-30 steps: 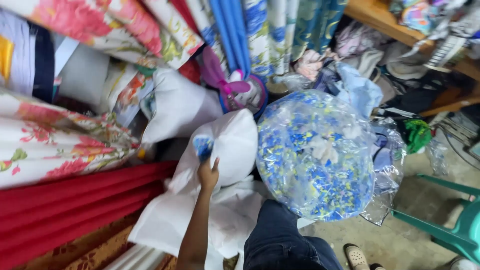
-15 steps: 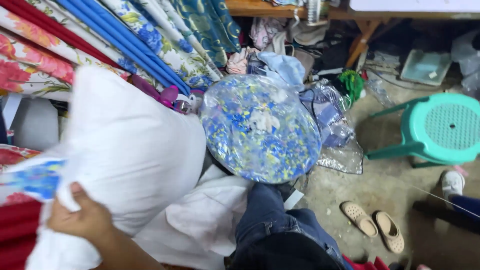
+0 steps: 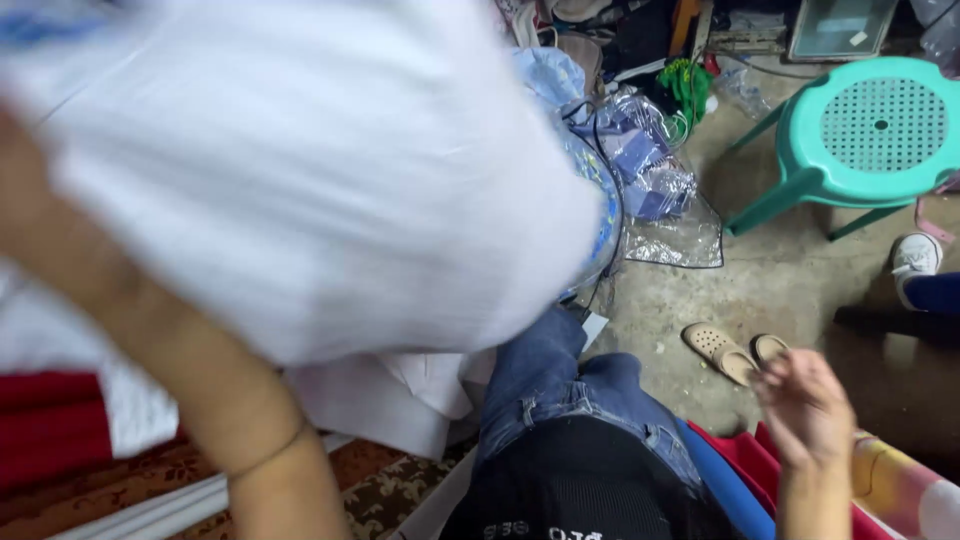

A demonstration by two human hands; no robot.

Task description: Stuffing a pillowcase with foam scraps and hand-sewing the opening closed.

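Note:
A big white pillow (image 3: 300, 170) fills the upper left of the head view, blurred with motion. My left hand (image 3: 20, 170) grips it at the left edge, and the forearm runs down across the pillow's lower part. My right hand (image 3: 805, 410) hangs at the lower right with fingers loosely apart, holding nothing, above a patterned cloth roll (image 3: 900, 490). A round blue floral cushion in clear plastic (image 3: 606, 215) is almost wholly hidden behind the pillow. My knee in blue jeans (image 3: 560, 390) is at bottom centre.
A teal plastic stool (image 3: 870, 130) stands at the upper right on the concrete floor. Beige sandals (image 3: 735, 350) lie near my right hand. Crumpled clear plastic bags (image 3: 655, 180) sit beyond the cushion. Another person's white shoe (image 3: 915, 255) shows at the right edge. Red fabric (image 3: 50, 425) lies left.
The white pillow has come up off the stack and close to the camera, covering the floral cushion. The view has swung right and down, and my right hand has come into sight.

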